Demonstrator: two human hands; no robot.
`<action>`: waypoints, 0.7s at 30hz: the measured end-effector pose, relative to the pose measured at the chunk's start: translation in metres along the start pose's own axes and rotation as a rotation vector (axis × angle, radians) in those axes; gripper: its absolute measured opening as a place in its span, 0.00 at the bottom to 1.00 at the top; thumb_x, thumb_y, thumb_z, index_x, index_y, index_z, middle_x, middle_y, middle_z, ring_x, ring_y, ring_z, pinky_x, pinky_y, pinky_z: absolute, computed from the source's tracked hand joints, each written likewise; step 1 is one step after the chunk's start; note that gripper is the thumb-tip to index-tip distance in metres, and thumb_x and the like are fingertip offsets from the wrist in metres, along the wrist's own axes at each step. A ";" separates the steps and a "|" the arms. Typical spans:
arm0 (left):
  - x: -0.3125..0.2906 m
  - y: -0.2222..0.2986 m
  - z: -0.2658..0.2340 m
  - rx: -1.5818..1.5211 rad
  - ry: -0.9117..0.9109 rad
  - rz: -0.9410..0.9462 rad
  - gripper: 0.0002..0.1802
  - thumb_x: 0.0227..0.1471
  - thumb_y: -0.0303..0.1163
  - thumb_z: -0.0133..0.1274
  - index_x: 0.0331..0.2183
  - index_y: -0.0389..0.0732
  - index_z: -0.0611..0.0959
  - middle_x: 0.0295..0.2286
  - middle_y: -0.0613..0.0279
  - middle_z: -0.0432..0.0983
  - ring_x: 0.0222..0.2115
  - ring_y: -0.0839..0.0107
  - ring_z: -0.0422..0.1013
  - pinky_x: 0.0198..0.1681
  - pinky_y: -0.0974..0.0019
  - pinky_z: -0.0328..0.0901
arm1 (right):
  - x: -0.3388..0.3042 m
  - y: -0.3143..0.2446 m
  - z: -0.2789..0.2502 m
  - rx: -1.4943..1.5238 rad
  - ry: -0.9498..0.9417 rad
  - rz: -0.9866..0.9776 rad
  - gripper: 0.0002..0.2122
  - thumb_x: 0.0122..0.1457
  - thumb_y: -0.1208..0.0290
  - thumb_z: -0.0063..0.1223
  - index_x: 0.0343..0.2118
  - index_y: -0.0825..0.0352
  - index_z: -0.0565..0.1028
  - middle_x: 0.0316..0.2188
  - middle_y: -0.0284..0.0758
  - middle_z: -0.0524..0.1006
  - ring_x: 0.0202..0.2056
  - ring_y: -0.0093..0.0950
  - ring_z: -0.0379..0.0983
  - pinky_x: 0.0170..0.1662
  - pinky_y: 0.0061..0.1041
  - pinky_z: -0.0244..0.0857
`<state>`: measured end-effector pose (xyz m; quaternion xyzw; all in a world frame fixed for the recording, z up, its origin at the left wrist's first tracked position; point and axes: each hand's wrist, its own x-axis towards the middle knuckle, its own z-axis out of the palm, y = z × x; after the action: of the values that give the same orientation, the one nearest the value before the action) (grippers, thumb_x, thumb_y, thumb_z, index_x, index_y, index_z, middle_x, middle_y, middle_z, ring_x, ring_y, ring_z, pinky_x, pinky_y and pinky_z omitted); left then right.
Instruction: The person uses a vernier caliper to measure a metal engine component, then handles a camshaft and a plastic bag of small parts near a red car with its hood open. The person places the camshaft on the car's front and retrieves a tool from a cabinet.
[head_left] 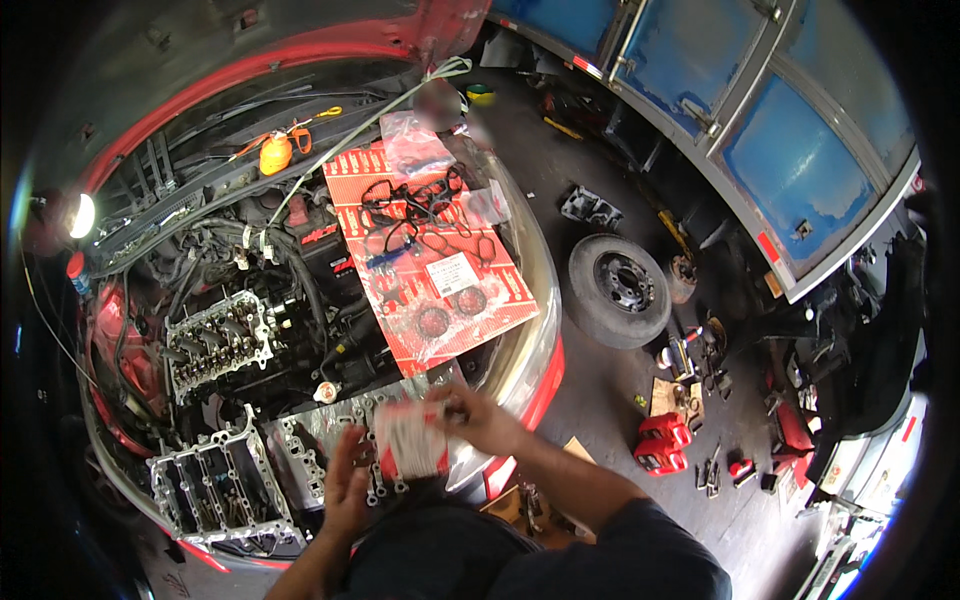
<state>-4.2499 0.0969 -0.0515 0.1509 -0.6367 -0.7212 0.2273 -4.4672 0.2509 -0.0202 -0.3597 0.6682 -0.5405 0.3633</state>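
Evidently I'm handling the red-and-white packet [412, 445], nearer than the red card [405, 335]: right hand [472, 416] gripping its right side, left hand [346, 478] half-spread, seemingly empty; next calls for steadying it

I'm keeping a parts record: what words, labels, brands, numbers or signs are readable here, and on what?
I don't copy out printed words, but this is where print stands:
Red-and-white sheet: repeated lettering.
White label on it: print too small to read.
Black part in the engine bay: red lettering.
Packet in the right hand: blurred, unreadable.
Red containers: any print too small to read.
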 end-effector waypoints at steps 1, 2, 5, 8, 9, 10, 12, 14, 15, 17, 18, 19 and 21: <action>0.001 0.005 -0.006 -0.040 0.091 0.021 0.34 0.60 0.36 0.47 0.62 0.37 0.56 0.56 0.51 0.61 0.52 0.64 0.64 0.55 0.60 0.59 | 0.024 -0.007 -0.014 0.063 0.168 0.037 0.17 0.58 0.65 0.58 0.46 0.70 0.71 0.37 0.37 0.75 0.40 0.27 0.73 0.41 0.26 0.69; 0.001 0.011 -0.014 -0.068 0.184 0.029 0.34 0.60 0.37 0.47 0.62 0.37 0.57 0.56 0.51 0.61 0.51 0.64 0.65 0.54 0.60 0.60 | 0.052 -0.014 -0.030 0.116 0.336 0.110 0.18 0.57 0.65 0.59 0.45 0.70 0.71 0.35 0.36 0.76 0.37 0.25 0.73 0.39 0.25 0.69; -0.006 0.024 -0.035 0.018 0.306 0.056 0.34 0.59 0.41 0.49 0.60 0.36 0.60 0.54 0.51 0.64 0.49 0.63 0.66 0.54 0.59 0.61 | 0.155 -0.031 -0.082 0.603 0.501 -0.024 0.19 0.54 0.64 0.60 0.45 0.70 0.72 0.35 0.34 0.76 0.31 0.23 0.72 0.35 0.22 0.69; -0.021 0.024 -0.043 0.073 0.397 0.048 0.31 0.59 0.40 0.49 0.57 0.33 0.64 0.49 0.52 0.67 0.43 0.68 0.69 0.48 0.63 0.64 | 0.256 -0.043 -0.125 0.377 0.537 -0.092 0.18 0.54 0.62 0.59 0.41 0.72 0.73 0.33 0.33 0.76 0.30 0.23 0.71 0.30 0.27 0.70; -0.026 0.020 -0.043 0.083 0.411 0.022 0.29 0.59 0.40 0.49 0.56 0.33 0.65 0.48 0.53 0.68 0.41 0.68 0.69 0.46 0.64 0.64 | 0.291 -0.046 -0.130 0.315 0.621 -0.084 0.18 0.54 0.61 0.58 0.40 0.73 0.74 0.32 0.34 0.76 0.31 0.26 0.72 0.30 0.29 0.70; -0.030 0.017 -0.043 0.092 0.424 -0.007 0.28 0.59 0.39 0.49 0.55 0.33 0.65 0.47 0.54 0.68 0.39 0.69 0.70 0.44 0.65 0.64 | 0.323 -0.051 -0.133 0.259 0.660 -0.129 0.18 0.55 0.61 0.57 0.38 0.73 0.75 0.31 0.36 0.76 0.32 0.28 0.74 0.30 0.31 0.70; -0.036 0.005 -0.039 0.092 0.504 -0.011 0.21 0.59 0.37 0.48 0.49 0.32 0.71 0.41 0.55 0.73 0.37 0.69 0.72 0.42 0.66 0.66 | 0.375 -0.063 -0.145 0.042 0.538 0.024 0.19 0.56 0.61 0.57 0.45 0.68 0.73 0.43 0.38 0.74 0.39 0.32 0.74 0.36 0.30 0.73; -0.042 0.000 -0.039 0.125 0.497 -0.084 0.18 0.61 0.33 0.46 0.49 0.32 0.71 0.39 0.52 0.75 0.40 0.66 0.72 0.46 0.64 0.67 | 0.406 -0.074 -0.140 -0.426 0.646 -0.072 0.20 0.56 0.60 0.57 0.47 0.69 0.72 0.44 0.44 0.74 0.40 0.38 0.74 0.42 0.34 0.71; -0.043 -0.004 -0.040 0.100 0.515 -0.076 0.21 0.61 0.35 0.46 0.52 0.33 0.70 0.40 0.53 0.76 0.40 0.66 0.73 0.46 0.66 0.66 | 0.410 -0.077 -0.136 -0.621 0.704 -0.065 0.21 0.56 0.60 0.57 0.48 0.69 0.71 0.45 0.46 0.74 0.41 0.41 0.74 0.45 0.36 0.70; -0.045 -0.005 -0.046 0.120 0.560 -0.139 0.21 0.61 0.37 0.47 0.52 0.35 0.71 0.39 0.54 0.76 0.39 0.67 0.73 0.43 0.67 0.66 | 0.404 -0.081 -0.128 -0.708 0.733 -0.185 0.20 0.56 0.58 0.56 0.46 0.68 0.73 0.44 0.48 0.75 0.43 0.44 0.73 0.49 0.38 0.67; -0.044 -0.006 -0.049 0.127 0.582 -0.170 0.22 0.61 0.38 0.48 0.52 0.37 0.71 0.39 0.55 0.77 0.38 0.67 0.73 0.42 0.67 0.67 | 0.395 -0.080 -0.122 -0.726 0.726 -0.178 0.20 0.56 0.58 0.56 0.46 0.67 0.74 0.43 0.49 0.75 0.44 0.45 0.73 0.51 0.39 0.65; -0.045 -0.004 -0.052 0.109 0.619 -0.264 0.22 0.60 0.42 0.49 0.51 0.41 0.73 0.39 0.56 0.77 0.38 0.70 0.73 0.37 0.69 0.66 | 0.384 -0.079 -0.120 -0.835 0.586 -0.184 0.20 0.54 0.57 0.57 0.43 0.67 0.76 0.41 0.46 0.77 0.45 0.41 0.74 0.49 0.38 0.66; -0.043 -0.005 -0.055 0.190 0.628 -0.268 0.21 0.59 0.43 0.49 0.49 0.42 0.76 0.39 0.58 0.77 0.37 0.71 0.73 0.35 0.71 0.66 | 0.366 -0.070 -0.114 -0.916 0.269 -0.170 0.19 0.52 0.57 0.58 0.41 0.66 0.76 0.41 0.44 0.78 0.45 0.41 0.74 0.48 0.38 0.67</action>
<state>-4.1864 0.0725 -0.0673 0.4678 -0.5746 -0.6008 0.3002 -4.7354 -0.0268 0.0304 -0.4628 0.8468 -0.2602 0.0326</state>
